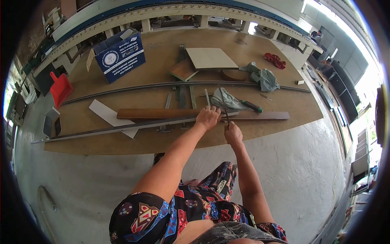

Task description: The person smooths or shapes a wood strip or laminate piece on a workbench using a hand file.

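Note:
My left hand is closed over the end of a long grey metal bar, which lies across a brown wooden strip. My right hand grips a long, narrow, dark tool that looks like a file; its blade points away from me and crosses close to the bar's end, beside my left fingers. Whether the two touch is too small to tell. Just beyond lie a grey-green rag and a tool with a green and black handle.
On the brown table stand a blue adhesive box and a cream panel. A long dark rail spans it. Red straps, another rag and a white strip lie about. A red dustpan is at left.

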Demonstrator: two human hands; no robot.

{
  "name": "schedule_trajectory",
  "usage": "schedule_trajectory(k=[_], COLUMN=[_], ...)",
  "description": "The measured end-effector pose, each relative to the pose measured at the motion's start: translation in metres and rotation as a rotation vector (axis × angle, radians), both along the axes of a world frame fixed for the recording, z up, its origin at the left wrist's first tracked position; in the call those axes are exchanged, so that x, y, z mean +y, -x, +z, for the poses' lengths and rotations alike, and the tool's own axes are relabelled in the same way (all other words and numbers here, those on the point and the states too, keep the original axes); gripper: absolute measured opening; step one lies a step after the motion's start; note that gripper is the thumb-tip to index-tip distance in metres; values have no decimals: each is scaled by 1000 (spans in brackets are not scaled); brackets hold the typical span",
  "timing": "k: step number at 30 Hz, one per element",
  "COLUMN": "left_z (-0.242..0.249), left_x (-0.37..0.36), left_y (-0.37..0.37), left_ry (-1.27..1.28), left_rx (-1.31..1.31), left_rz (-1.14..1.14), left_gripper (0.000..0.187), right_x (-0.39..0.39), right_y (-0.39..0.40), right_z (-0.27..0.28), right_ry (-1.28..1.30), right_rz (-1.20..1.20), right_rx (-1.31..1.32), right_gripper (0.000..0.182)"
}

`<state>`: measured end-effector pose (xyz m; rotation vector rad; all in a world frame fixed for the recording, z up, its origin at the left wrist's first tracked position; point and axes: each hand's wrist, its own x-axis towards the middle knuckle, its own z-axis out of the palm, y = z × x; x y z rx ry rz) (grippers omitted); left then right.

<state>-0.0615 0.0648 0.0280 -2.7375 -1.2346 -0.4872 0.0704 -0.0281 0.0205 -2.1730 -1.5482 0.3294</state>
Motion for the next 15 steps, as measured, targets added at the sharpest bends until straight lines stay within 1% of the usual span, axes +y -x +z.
schedule_trajectory(k=[1,4,7,10,15], left_z=[1,6,9,6,6], left_x=[-1,-3,-4,-3,-3], left_y=[0,2,3,3,3], left_ry=[11,20,27,21,-10], left_rx=[-4,14,17,6,-14], left_rz=[-1,3,4,-1,-7], left_gripper=[21,20,21,22,26], right_x=[-1,-23,-64,-100,-104], right_y=[1,3,1,0,-3], right_z=[-2,-1,-12,-21,-22], right_ry=[-14,86,80,51,57], right_rz=[3,-12,-15,-32,-44], right_rx=[-5,56,18,97,119], right_gripper=[23,22,21,23,23])
